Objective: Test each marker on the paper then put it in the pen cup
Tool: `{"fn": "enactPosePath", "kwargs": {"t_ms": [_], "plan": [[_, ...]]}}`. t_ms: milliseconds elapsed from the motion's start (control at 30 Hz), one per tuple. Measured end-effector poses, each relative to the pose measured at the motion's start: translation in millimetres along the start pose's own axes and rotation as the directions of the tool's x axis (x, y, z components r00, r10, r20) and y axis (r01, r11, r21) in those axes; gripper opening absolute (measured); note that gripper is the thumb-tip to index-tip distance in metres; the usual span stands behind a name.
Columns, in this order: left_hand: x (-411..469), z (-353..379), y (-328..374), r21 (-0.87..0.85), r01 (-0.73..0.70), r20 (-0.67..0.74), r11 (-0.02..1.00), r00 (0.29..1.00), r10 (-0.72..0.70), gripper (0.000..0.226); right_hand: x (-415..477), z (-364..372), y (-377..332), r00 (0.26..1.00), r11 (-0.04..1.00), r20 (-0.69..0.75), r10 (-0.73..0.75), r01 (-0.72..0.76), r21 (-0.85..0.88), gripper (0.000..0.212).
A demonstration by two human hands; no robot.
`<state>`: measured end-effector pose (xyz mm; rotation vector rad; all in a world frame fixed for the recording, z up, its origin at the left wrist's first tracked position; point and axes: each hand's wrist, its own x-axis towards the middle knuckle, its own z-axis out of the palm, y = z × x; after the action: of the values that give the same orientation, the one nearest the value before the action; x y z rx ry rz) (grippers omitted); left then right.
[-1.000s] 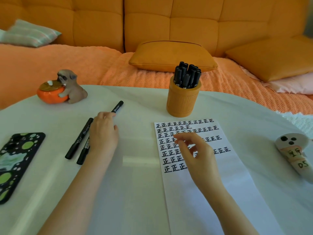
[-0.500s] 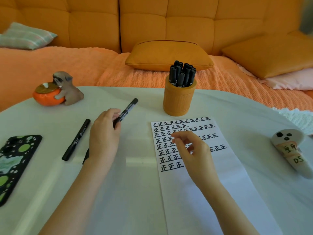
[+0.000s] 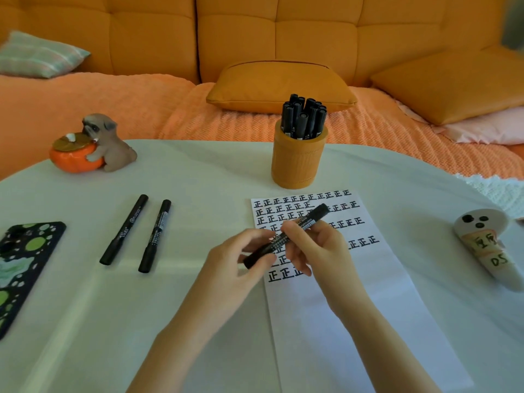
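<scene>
Marker (image 3: 286, 236): black, white print on the barrel; held slanted over the paper (image 3: 377, 302), above its rows of black characters.
Left hand (image 3: 232, 270): lower end of the marker pinched by curled fingers.
Right hand (image 3: 320, 251): barrel gripped at the middle, fingers curled round it.
Cup (image 3: 297, 165): orange, filled with black markers, just beyond the paper.
Spares (image 3: 154, 236): 2, laid side by side on the table (image 3: 198, 180).

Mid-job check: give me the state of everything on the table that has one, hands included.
held marker: gripped by both hands over the paper, looks capped
left hand: pinches its near end
right hand: grips its barrel
far-left marker: lying flat, capped
marker beside it: likewise
pen cup: upright, packed full
paper: flat, upper part covered in marks
</scene>
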<state>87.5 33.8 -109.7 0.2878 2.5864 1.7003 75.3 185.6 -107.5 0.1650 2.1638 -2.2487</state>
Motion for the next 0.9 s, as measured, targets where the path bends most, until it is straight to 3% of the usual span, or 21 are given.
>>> {"fn": "enactPosePath", "kwargs": {"t_ms": [100,300,467,633,900], "plan": [[-0.9,3.6,2.1,0.009,0.022,0.031,1.000,0.999,-0.022,0.011,-2.0,0.5,0.9,0.999,1.000,0.040,-0.015,0.015,0.006,0.022],[-6.7,7.3,3.9,0.068,0.060,0.112,0.996,0.991,-0.067,0.017,-4.8,1.2,0.6,0.992,0.999,0.125,-0.016,0.021,-0.042,0.020],[-7.0,5.6,3.9,0.125,0.068,0.096,0.990,0.992,-0.080,0.023,-10.2,4.3,-2.8,0.981,0.998,0.186,-0.053,0.057,-0.015,0.016],[-6.7,3.8,6.6,0.018,0.056,0.105,0.998,0.993,-0.057,0.023,-10.2,2.9,-6.2,0.974,0.999,0.221,-0.053,0.053,0.004,0.026],[-2.4,3.2,7.1,-0.159,0.068,0.141,0.985,0.989,-0.045,0.029,-10.2,-1.4,-7.3,0.964,0.998,0.261,-0.054,0.059,-0.011,0.023]]}}
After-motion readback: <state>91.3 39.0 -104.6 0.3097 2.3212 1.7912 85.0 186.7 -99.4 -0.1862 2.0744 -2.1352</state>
